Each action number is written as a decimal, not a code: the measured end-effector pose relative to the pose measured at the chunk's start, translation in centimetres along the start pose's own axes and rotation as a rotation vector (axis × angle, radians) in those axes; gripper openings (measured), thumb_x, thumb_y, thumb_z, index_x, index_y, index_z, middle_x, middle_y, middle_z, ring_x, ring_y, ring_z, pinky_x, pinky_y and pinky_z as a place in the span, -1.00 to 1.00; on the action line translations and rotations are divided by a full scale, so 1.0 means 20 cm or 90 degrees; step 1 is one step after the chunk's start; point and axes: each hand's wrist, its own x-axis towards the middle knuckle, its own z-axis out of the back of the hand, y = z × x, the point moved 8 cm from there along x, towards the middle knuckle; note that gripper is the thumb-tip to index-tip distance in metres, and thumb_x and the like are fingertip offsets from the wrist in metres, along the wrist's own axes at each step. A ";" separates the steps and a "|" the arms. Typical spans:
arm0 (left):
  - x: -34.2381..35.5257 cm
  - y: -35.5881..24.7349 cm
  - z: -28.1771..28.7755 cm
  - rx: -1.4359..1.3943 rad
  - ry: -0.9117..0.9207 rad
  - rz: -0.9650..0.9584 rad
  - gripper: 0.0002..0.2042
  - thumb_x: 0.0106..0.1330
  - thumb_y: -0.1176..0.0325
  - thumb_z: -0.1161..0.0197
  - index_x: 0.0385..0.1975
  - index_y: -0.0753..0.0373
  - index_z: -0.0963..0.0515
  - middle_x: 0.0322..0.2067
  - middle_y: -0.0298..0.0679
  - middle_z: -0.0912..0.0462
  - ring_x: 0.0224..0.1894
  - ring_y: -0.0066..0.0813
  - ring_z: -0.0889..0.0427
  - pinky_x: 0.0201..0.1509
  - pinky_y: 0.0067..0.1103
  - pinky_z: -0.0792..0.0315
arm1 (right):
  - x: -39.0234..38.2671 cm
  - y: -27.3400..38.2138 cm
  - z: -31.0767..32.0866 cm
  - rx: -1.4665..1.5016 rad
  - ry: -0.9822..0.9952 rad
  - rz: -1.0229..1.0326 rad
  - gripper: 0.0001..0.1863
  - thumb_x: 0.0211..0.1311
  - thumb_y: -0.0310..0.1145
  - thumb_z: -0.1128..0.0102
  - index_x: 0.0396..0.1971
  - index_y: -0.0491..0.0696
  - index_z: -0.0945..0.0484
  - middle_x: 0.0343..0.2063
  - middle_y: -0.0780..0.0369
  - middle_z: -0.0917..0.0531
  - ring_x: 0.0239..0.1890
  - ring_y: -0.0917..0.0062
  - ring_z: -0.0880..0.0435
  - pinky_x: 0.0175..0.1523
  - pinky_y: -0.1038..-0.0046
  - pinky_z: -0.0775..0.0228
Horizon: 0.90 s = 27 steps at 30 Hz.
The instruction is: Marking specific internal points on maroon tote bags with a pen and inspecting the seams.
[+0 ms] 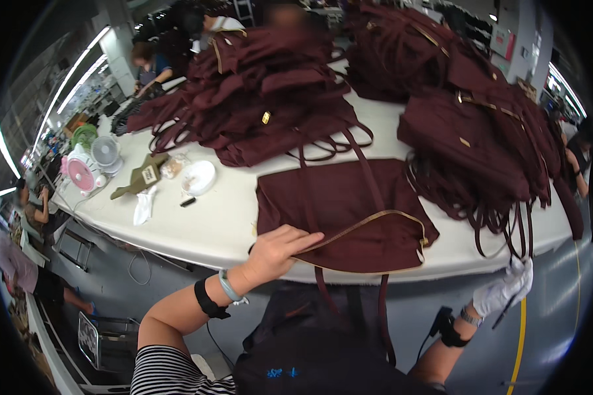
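Observation:
A maroon fabric bag with long straps and a gold zipper along its opening lies at the front of the white table. My left hand, bare, grips the bag's zipper edge at its left front. My right hand, in a white glove, is off the table's front edge at the right, closed around a thin black pen-like tool, just below straps dangling from the right-hand pile of maroon bags.
More maroon bag piles cover the table. At left are fans, an olive cloth, a white dish and a small black item. Other people work around. A metal stool stands lower left.

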 end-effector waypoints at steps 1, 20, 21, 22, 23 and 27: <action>0.04 -0.02 0.05 -0.010 0.002 0.007 -0.42 -0.18 0.70 -0.26 -0.01 0.15 -0.61 -0.29 -0.28 -0.67 -0.29 -0.28 -0.61 -0.24 -0.44 -0.53 | 0.02 0.02 0.01 -0.016 0.012 0.019 -0.58 0.46 -0.21 0.17 0.04 -0.23 -0.47 -0.24 0.18 -0.65 -0.23 0.51 -0.61 -0.15 0.51 -0.34; 1.87 0.82 1.42 -0.730 -0.598 0.068 -0.80 0.27 0.39 -0.28 -0.15 0.27 -0.58 -0.30 -0.19 -0.66 -0.35 -0.36 -0.64 -0.31 -0.43 -0.55 | 0.26 0.01 0.17 -0.008 -0.039 0.017 -0.59 0.52 -0.21 0.18 0.13 -0.18 -0.41 0.09 0.17 -0.53 -0.03 0.48 -0.53 0.11 0.43 -0.34; 1.88 1.01 1.42 -0.690 -0.604 0.142 -0.74 0.22 0.39 -0.31 -0.13 0.32 -0.56 -0.30 -0.19 -0.66 -0.29 -0.37 -0.62 -0.23 -0.44 -0.51 | 0.26 0.02 0.19 -0.015 -0.049 0.020 -0.59 0.52 -0.21 0.18 0.13 -0.18 -0.41 0.09 0.17 -0.53 -0.03 0.48 -0.53 0.11 0.43 -0.34; 1.89 1.20 1.40 -0.760 -0.616 0.227 -0.68 0.17 0.38 -0.35 -0.11 0.37 -0.54 -0.30 -0.18 -0.65 -0.24 -0.38 -0.61 -0.15 -0.46 -0.46 | 0.25 0.02 0.18 -0.040 -0.023 0.016 -0.60 0.52 -0.23 0.19 0.14 -0.18 -0.41 0.03 0.19 -0.54 -0.06 0.50 -0.53 0.10 0.45 -0.33; 1.84 1.35 1.40 -0.689 -0.574 0.221 -0.70 0.20 0.35 -0.32 -0.13 0.36 -0.52 -0.28 -0.19 -0.63 -0.23 -0.39 -0.60 -0.15 -0.44 -0.46 | 0.24 0.01 0.17 -0.064 0.004 0.010 -0.60 0.53 -0.24 0.20 0.15 -0.18 -0.41 -0.04 0.21 -0.56 -0.08 0.53 -0.52 0.09 0.48 -0.33; 1.44 1.88 1.01 -0.802 -0.600 0.409 -0.74 0.36 0.37 -0.12 -0.01 0.31 -0.46 -0.02 -0.13 -0.56 0.06 -0.18 -0.54 0.07 -0.19 -0.47 | 0.19 0.01 0.16 -0.120 0.016 0.026 -0.59 0.53 -0.25 0.20 0.18 -0.18 -0.40 -0.18 0.26 -0.55 -0.13 0.58 -0.49 0.04 0.53 -0.31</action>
